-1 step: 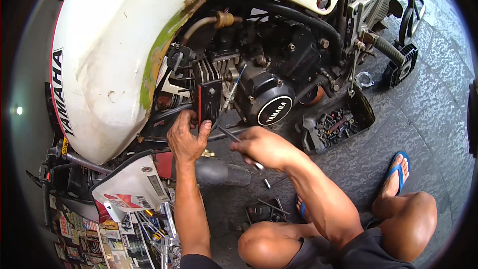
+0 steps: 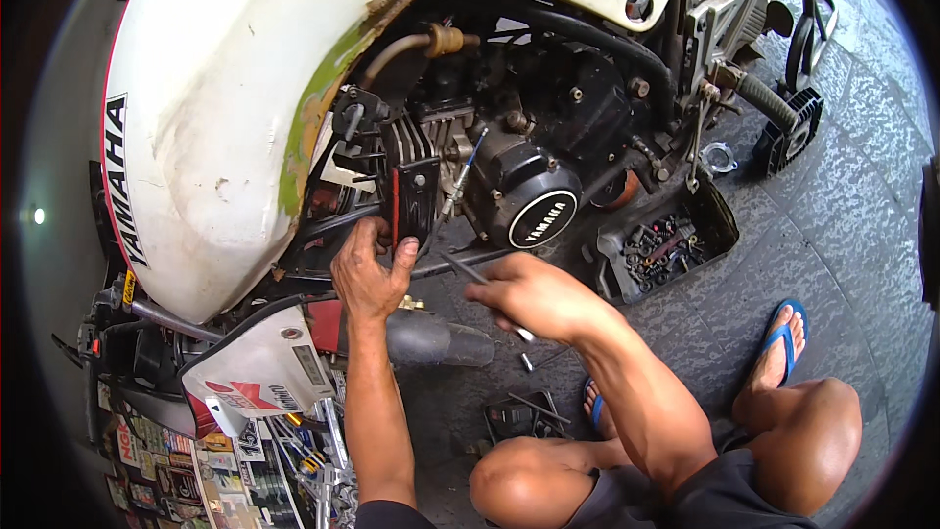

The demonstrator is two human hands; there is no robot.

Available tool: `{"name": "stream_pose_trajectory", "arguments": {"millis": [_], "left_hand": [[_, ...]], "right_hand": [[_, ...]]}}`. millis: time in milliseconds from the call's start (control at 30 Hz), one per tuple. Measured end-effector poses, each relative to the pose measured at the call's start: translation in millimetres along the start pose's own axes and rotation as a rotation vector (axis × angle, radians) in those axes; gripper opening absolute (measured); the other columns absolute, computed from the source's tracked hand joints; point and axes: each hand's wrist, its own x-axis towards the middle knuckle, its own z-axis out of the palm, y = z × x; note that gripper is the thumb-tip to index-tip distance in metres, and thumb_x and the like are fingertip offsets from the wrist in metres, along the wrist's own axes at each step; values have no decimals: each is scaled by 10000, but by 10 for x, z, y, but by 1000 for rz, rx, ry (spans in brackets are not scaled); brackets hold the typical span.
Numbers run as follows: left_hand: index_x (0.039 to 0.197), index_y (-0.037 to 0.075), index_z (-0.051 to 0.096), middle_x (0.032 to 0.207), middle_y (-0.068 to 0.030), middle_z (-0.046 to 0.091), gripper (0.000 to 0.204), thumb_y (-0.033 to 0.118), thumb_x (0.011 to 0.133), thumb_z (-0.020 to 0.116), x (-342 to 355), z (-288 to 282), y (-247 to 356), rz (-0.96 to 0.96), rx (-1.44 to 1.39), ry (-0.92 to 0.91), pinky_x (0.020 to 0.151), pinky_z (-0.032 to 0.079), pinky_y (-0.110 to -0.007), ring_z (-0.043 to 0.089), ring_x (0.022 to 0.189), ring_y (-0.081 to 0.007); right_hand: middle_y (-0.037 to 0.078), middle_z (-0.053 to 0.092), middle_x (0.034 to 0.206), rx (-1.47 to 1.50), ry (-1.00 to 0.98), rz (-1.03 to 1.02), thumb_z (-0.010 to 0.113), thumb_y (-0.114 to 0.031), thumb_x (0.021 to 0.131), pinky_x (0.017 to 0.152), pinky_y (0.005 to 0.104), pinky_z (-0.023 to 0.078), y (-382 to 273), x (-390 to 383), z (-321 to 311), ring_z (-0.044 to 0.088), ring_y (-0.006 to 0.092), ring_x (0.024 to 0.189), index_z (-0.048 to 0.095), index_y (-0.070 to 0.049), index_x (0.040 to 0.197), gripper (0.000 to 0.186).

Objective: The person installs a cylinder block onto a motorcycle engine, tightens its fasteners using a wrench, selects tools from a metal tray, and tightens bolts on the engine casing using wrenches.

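Observation:
My left hand grips the lower end of a black finned engine part with a red edge, thumb in front and fingers partly hidden behind it. The part sits at the front of the motorcycle engine, under the white tank. To the right, my right hand is closed round a slim metal rod-shaped tool. Its thin end points up and left, apart from the finned part, and a shiny thicker end shows below my fingers. A thin blue-and-silver cable hangs beside the finned part.
An open dark tray of bolts and small parts lies on the floor below the engine. Another socket tool and a small black tray are near my knee. A white fairing panel and several wrenches are lower left.
My right hand has shifted slightly right and down with the tool, drawing its thin end away from the finned part. My left hand keeps its hold almost unmoved.

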Motion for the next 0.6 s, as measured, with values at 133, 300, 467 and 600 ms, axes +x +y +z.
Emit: {"name": "stream_pose_trajectory", "arguments": {"millis": [133, 300, 467, 600], "left_hand": [[850, 32, 577, 723, -106, 586, 537, 560, 795, 659, 26, -17, 41, -6, 3, 1, 608, 471, -399, 596, 637, -294], [848, 26, 569, 744, -109, 582, 445, 451, 798, 692, 26, -16, 114, -15, -30, 15, 624, 471, -398, 590, 663, -307], [775, 4, 506, 747, -128, 523, 190, 169, 851, 564, -250, 163, 381, 175, -260, 410, 585, 419, -367, 526, 655, -280], [1339, -47, 426, 882, -143, 674, 567, 32, 802, 587, -419, 371, 1059, -292, -722, 12, 744, 536, -365, 670, 778, -248]], "right_hand": [[7, 535, 601, 185, -13, -79, 501, -170, 945, 498, 235, 358, -221, -486, -269, 473, 74, 514, 613, 72, 1113, 315], [20, 560, 579, 127, 137, -214, 540, -204, 932, 470, 267, 381, -350, -78, -298, 486, 88, 484, 669, 38, 923, 274], [-2, 531, 565, 243, 105, -86, 540, -164, 932, 436, 227, 323, -419, 137, -264, 441, 61, 462, 667, 39, 1012, 253], [26, 571, 615, 190, 144, -41, 528, -125, 904, 445, 231, 352, -645, 65, -272, 489, 82, 497, 655, 50, 1006, 239]]}}
